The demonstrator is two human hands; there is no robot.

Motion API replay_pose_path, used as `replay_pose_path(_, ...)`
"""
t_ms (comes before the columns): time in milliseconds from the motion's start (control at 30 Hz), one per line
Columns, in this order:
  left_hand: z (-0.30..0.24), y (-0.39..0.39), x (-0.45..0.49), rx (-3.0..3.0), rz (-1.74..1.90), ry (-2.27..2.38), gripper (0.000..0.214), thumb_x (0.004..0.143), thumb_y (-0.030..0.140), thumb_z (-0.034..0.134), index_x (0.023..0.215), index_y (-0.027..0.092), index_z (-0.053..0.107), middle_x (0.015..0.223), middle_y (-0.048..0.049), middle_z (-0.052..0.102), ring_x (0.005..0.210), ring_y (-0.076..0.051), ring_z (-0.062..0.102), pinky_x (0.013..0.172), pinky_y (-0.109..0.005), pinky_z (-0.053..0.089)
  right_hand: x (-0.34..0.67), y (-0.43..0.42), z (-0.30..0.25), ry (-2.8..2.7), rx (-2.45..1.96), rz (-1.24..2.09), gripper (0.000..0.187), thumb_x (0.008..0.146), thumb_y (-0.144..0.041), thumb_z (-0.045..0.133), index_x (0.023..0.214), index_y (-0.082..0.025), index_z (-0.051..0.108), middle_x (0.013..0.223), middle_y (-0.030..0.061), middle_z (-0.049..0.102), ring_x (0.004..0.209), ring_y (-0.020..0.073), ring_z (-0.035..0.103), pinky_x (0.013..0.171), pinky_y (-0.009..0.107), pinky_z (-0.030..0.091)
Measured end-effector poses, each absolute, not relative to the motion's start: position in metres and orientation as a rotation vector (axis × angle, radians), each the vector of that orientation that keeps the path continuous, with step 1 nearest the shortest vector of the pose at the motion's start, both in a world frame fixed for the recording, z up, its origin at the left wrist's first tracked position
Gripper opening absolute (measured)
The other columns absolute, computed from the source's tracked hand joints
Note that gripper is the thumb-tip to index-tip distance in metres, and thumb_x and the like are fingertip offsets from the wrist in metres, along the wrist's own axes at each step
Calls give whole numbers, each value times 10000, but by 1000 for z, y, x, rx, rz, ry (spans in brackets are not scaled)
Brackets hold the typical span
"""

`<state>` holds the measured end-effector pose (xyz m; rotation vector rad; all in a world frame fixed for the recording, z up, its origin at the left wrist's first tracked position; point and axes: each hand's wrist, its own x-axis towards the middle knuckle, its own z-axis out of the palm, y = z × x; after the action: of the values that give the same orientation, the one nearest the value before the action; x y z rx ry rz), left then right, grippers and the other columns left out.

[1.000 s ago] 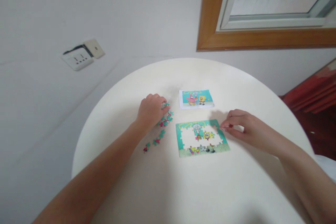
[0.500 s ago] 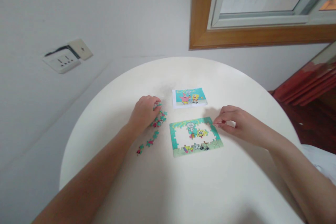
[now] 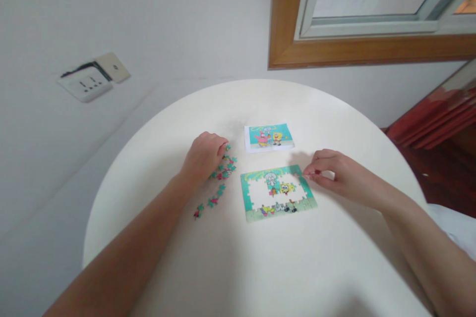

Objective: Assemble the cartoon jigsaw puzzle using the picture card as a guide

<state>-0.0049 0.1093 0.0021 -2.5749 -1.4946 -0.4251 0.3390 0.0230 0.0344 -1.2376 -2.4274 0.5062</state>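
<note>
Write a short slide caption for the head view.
Left hand on loose puzzle pieces; right hand at a corner of the unfinished puzzle.

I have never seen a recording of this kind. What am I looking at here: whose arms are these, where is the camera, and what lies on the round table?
There is no machine here. A person wears one camera on the head. It looks forward and down, so the two bare arms coming in from below are that person's own. The left hand lies with curled fingers on a scatter of loose puzzle pieces, teal and pink. The right hand pinches its fingertips together at the far right corner of a half-built puzzle. The puzzle's border is done and its middle is mostly bare. I cannot tell whether either hand holds a piece. Beyond the puzzle lies a small cartoon picture. All of this rests on a round white table, by a wall with a socket and a wood-framed window.
</note>
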Motion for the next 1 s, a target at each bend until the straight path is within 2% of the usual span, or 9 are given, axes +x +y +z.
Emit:
replay_pose_path(167,3,110,-12,-2611,-491,-1502,316,919,263,408,994,174,702,971,-93,726,929,-250,630,907,-410,464,339,22,36,-2432,-1258,502,215,885,-201,522,886,-199,737,830,72,683,762,188,616,710,328,484)
replay_pose_path(367,1,112,-17,-2631,-411,-1516,304,902,361,500,1025,156,688,995,-123,702,961,-275,608,912,-429,458,338,22,37,-2432,-1252,530,220,889,-199,523,895,-208,743,832,67,687,751,178,622,709,318,488)
replay_pose_path(567,5,111,-10,-2631,-342,-1461,261,875,247,475,916,159,716,917,-122,696,898,-266,615,884,-418,466,337,22,37,-2417,-1243,540,222,889,-185,517,874,-196,738,829,69,689,736,172,629,691,306,485)
replay_pose_path(733,5,114,-10,-2648,-361,-1454,290,868,221,433,847,163,716,876,-115,696,886,-268,613,879,-427,469,339,23,34,-2422,-1241,532,214,892,-192,521,883,-190,736,817,68,679,742,167,609,699,299,473)
replay_pose_path(1000,0,115,-22,-2723,-473,-1494,313,880,299,455,991,142,702,959,-108,709,930,-250,623,908,-400,472,338,22,35,-2431,-1244,540,230,900,-204,509,871,-180,735,806,76,678,730,174,605,691,307,471)
